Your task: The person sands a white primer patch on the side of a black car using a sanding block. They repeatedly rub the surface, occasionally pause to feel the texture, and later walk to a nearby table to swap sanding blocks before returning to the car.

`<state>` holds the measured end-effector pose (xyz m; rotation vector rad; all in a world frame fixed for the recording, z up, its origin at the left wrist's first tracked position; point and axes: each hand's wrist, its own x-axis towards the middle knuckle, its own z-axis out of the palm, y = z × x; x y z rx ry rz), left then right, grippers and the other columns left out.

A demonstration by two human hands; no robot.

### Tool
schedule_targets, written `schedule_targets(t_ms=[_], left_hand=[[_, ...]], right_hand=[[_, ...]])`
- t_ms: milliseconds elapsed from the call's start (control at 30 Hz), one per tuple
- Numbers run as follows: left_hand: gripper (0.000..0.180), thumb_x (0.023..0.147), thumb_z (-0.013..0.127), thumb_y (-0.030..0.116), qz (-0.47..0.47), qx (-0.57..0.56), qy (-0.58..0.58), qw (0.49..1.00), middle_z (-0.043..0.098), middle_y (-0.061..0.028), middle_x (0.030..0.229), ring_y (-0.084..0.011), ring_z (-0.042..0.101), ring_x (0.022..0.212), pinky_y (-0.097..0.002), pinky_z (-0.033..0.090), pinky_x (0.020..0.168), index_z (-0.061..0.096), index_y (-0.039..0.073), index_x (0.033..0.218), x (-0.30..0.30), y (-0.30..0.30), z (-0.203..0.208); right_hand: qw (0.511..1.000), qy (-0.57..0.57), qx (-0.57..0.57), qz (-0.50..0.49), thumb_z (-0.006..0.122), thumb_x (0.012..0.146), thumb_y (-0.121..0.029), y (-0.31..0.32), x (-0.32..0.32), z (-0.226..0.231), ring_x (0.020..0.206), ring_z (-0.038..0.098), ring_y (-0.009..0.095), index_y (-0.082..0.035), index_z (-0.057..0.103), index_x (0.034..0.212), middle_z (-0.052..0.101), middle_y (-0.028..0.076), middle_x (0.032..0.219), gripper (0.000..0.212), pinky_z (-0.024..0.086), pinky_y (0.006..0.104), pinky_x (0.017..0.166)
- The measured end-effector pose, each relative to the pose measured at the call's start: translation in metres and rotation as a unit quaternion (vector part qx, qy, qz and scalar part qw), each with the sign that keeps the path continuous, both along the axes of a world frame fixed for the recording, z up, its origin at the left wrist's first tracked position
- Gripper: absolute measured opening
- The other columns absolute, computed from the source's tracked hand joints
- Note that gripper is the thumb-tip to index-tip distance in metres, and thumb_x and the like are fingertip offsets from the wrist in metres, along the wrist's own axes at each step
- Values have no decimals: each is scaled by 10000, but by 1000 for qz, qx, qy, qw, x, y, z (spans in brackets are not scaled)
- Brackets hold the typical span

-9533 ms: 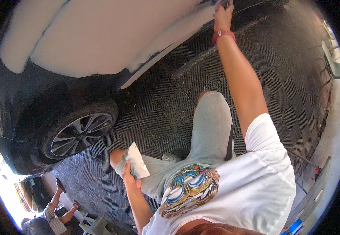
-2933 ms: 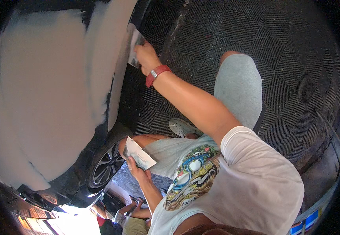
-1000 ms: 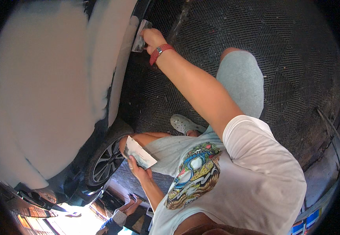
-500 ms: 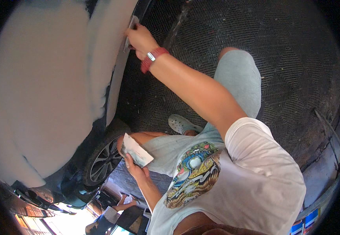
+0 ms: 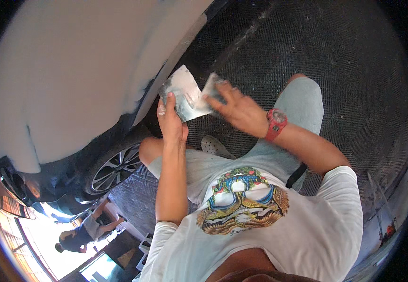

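Clock positions are read from the centre of the head view. The left hand (image 5: 171, 122), at 11 o'clock, supports a white board (image 5: 184, 87) with grey smears across its face. Its thumb lies over the lower left part of the board and the fingers pass behind, so the grip is clamped on it. The board is tilted, with its face toward the camera. The right hand (image 5: 241, 110), between 1 and 2 o'clock, is blurred; its fingers are closed on a small, pale flat blade (image 5: 210, 88) at 12 o'clock. The blade sits at the right-hand edge of the board; whether the two touch cannot be determined. A red watch (image 5: 276, 123) is on the right wrist.

At 10 o'clock is a vehicle panel (image 5: 81, 70), coated pale beige, with dark bodywork along its lower edge. The board's upper left part overlaps that edge in view. A spoked wheel (image 5: 118, 168) stands between 8 and 9 o'clock. The wearer has a white shirt (image 5: 307, 221) with a multicoloured print and grey shorts (image 5: 302, 101). A perforated clog (image 5: 215, 146) shows near the centre. Dark, ridged matting (image 5: 359, 98) covers the floor toward 2 and 3 o'clock. Another person (image 5: 79, 232) is at 8 o'clock, well apart.
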<state>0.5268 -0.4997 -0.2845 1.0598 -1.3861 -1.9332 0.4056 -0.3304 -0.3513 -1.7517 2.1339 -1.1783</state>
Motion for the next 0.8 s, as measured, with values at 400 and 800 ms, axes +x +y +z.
schedule_targets(t_ms=[400,800], left_hand=[[526,1049,554,383,46,-432,-221,873,684,-324,1001,-355,716,948,-447,523,815,589,-101,1252,29,-12,66],[379,996,581,304,374,-517,-9,770,673,-126,1193,-238,623,1113,-371,444,1031,661,7,1218,264,-158,340]], right_hand=[[997,22,-36,60,525,792,86,-33,7,33,1426,433,383,-274,602,1431,532,118,1455,738,217,691,1172],[707,-695,-97,-90,473,922,67,-85,14,-114,1317,527,318,-89,392,1546,520,127,1451,648,412,450,1125]])
